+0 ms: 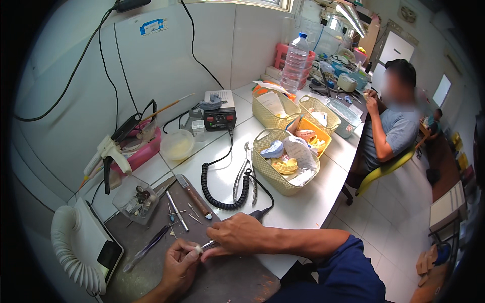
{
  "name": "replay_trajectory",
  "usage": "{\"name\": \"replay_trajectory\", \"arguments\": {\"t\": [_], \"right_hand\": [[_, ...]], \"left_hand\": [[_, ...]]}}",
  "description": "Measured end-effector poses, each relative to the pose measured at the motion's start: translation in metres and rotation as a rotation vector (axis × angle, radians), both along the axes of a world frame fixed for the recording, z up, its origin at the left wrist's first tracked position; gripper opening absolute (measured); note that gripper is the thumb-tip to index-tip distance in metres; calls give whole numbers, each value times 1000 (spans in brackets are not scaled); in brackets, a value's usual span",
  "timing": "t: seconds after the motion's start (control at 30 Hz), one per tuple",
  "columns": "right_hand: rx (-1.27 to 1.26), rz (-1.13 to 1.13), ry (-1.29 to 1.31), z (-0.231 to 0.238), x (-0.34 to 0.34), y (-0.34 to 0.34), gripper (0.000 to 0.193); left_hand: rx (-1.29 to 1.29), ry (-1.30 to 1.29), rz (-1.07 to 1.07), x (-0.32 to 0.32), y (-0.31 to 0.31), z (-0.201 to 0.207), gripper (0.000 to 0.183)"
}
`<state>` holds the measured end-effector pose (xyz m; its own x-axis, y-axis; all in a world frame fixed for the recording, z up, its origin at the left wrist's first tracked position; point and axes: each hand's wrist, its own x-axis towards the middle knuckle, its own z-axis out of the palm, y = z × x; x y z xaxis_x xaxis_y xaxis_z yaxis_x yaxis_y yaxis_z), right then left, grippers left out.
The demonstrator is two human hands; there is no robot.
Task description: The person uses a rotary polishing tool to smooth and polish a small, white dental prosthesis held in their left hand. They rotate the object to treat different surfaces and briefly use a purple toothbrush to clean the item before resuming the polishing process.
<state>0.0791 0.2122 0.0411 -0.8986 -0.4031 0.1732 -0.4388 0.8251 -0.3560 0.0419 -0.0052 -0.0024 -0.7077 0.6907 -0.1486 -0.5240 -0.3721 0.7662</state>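
Observation:
My left hand (179,266) pinches a small off-white piece (198,249) between thumb and fingertips, low in the head view. My right hand (238,233) is closed round a rotary handpiece (258,214), whose metal front end points left at the piece. Whether the tip touches the piece is too small to tell. Both hands are close together over a dark work board (237,283). From the handpiece's black rear end a coiled cord (204,184) runs to a control box (220,112). Beyond my hands lie a wooden-handled knife (194,196), a metal rod tool (177,211) and several small bits.
Yellow baskets (283,188) with dental casts and papers stand at the right, pliers (245,174) beside them. Further left are a clear box of small parts (135,199), a glue gun (111,156) and a white ribbed hose (68,247). A co-worker (394,121) sits at the far right.

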Motion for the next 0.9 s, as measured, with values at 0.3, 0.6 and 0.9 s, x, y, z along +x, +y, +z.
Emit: {"name": "replay_trajectory", "arguments": {"t": [0.3,0.6,0.9], "right_hand": [[-28,-6,136,-14,-1,1,60],[-52,-6,133,-10,-1,0,60],[-42,-12,138,-12,-1,1,61]], "left_hand": [[7,-6,15,1,2,1,14],[0,-6,12,0,1,2,14],[-23,18,14,0,3,3,16]]}}
